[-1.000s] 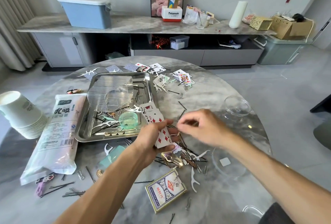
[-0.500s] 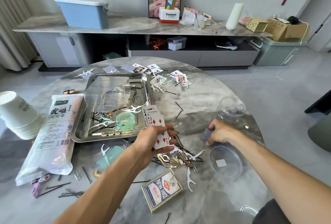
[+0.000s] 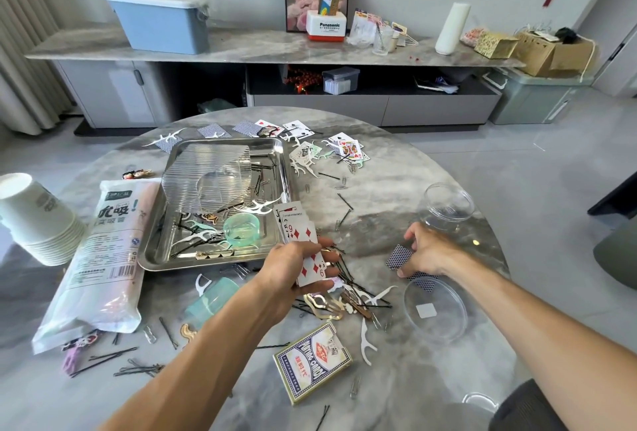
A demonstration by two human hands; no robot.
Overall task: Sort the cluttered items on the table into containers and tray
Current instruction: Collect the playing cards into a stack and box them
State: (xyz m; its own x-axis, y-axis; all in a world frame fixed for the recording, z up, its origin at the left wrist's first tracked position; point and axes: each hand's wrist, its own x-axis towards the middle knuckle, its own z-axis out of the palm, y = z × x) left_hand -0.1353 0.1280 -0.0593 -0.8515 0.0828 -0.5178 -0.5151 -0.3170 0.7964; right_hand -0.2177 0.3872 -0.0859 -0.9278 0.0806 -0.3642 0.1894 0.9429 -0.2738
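Observation:
My left hand [image 3: 293,267] grips a fan of playing cards [image 3: 299,234], face up, just right of the steel tray [image 3: 157,260]. My right hand [image 3: 425,249] pinches a blue-backed card [image 3: 398,256] lying on the table, beside a clear round lid [image 3: 435,310] and below a clear jar [image 3: 448,206]. The tray holds a ribbed clear box [image 3: 206,179], a small green cup [image 3: 241,229], hairpins and floss picks. A pile of hairpins and clips [image 3: 348,296] lies between my hands. A card box [image 3: 312,361] lies near the front edge.
More loose cards [image 3: 348,148] and floss picks are scattered at the table's far side. A bag of straws [image 3: 103,258] and a stack of paper cups [image 3: 38,220] sit at the left. A green tube [image 3: 210,301] lies below the tray. Hairpins [image 3: 113,360] litter the front left.
My right hand has moved from beside the held cards out to the right and down onto a blue-backed card near the clear lid. My left hand stays put with its cards.

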